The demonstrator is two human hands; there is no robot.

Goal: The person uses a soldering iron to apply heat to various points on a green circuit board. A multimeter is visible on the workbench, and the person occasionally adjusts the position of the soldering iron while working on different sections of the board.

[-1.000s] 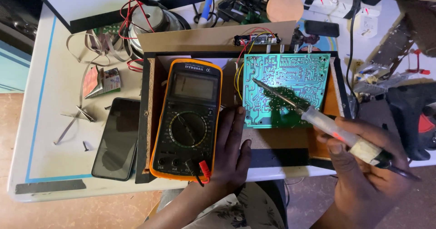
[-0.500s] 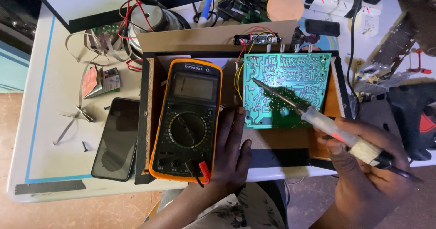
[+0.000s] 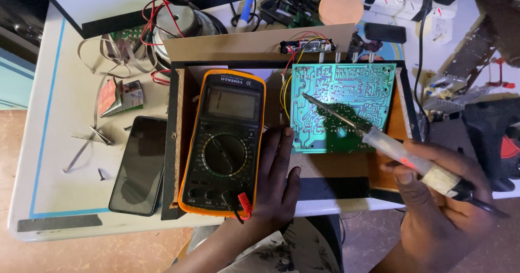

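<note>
**Soldering iron over green board, multimeter alongside**

Hardly shifted since half a second ago: both hands and the iron sit where they were, tip over the same spot on the board.

Right hand (image 3: 433,197) wrapped shut around the taped handle of the soldering iron (image 3: 379,140), thumb pressed on top near the red mark. Iron slanted from near right up to far left, its tip resting on or just above the near-left part of the green circuit board (image 3: 346,97); contact cannot be told for sure. Board lying solder-side up inside a shallow dark-framed wooden tray (image 3: 181,116), in its far-right part, with red, yellow and black wires (image 3: 292,62) running off its far-left corner.

Left hand (image 3: 276,175) laid flat and loose, fingers spread and holding nothing, lying against the right edge of the orange-cased multimeter (image 3: 225,143), fingertips near the board's near-left corner. Multimeter flat in the left half of the tray, a red plug (image 3: 244,203) and a black lead in its near sockets.

Left of the tray, a black phone (image 3: 138,164) lying on the white table (image 3: 54,143). Further off, a round speaker (image 3: 173,21) with red wires and a folded grey ribbon cable (image 3: 103,51). Black tool (image 3: 490,135) at far right.
</note>
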